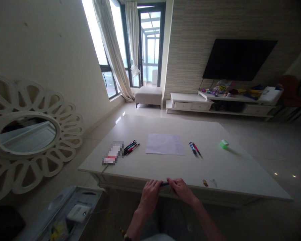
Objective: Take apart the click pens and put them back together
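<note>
table (215,174): big white low one, fills most of the middle of the view, everything else sits on it or around it
tv (237,58): dark screen on the far wall, off to the right, above a white low cabinet (190,104) cluttered with colourful stuff
mirror (27,134): oval, in a white petal-shaped frame, leaning at the left wall
ottoman (148,95): pale, parked by the window at the back
paper (165,144): plain white sheet, lying flat about mid-table
blurred box (112,153): left part of the table, pixelated so can't say what it is
left pen bunch (131,147): a few pens lying together just right of that blurred box, left of the paper
right pens (195,149): two or so, blue and red, just right of the paper
green thing (223,144): small bright green object, further right, well apart from the pens
left hand (150,194): at the near table edge, fingers curled down, pinching one end of a dark pen
right hand (181,188): right next to it, also curled, gripping the other end of the same pen
dark pen (165,184): tiny bit visible between the two hands, lying level along the near edge of the table; mostly hidden by fingers, can't tell capped or not
</note>
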Available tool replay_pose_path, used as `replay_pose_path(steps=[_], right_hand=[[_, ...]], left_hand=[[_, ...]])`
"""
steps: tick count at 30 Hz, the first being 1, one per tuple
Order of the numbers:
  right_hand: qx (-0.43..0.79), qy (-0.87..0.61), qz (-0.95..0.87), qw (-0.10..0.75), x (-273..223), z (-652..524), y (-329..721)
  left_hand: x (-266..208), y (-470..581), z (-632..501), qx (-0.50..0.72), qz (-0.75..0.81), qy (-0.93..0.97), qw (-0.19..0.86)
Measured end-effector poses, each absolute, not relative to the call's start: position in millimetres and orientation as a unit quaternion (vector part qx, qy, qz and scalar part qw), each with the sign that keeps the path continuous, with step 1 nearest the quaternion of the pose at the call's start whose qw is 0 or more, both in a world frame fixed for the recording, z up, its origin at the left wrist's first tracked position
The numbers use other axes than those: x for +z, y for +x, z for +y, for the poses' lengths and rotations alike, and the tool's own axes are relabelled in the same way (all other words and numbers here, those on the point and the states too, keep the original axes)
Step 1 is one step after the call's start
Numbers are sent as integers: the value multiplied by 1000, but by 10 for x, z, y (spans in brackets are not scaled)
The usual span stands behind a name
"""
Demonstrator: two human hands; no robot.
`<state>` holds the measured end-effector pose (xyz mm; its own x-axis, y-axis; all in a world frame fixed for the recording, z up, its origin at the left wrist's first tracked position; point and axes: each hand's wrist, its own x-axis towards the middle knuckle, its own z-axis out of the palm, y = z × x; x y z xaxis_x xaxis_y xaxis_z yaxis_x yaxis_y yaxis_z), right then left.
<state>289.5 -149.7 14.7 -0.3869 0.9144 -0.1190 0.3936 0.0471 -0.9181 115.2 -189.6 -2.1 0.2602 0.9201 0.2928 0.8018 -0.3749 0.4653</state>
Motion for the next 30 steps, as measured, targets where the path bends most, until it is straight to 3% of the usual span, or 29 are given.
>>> replay_pose_path(steps=[13,21,30], right_hand=[[474,-458,-696,284,316,-1776,2873],[475,-485,-669,302,169,-1885,2789],[457,-487,-697,261,177,-2061,2821]], left_hand=[[-80,1141,-2168,291,573,754,136],[-125,1102,-2267,300,556,770,88],[-296,1055,-2342,325,520,787,69]])
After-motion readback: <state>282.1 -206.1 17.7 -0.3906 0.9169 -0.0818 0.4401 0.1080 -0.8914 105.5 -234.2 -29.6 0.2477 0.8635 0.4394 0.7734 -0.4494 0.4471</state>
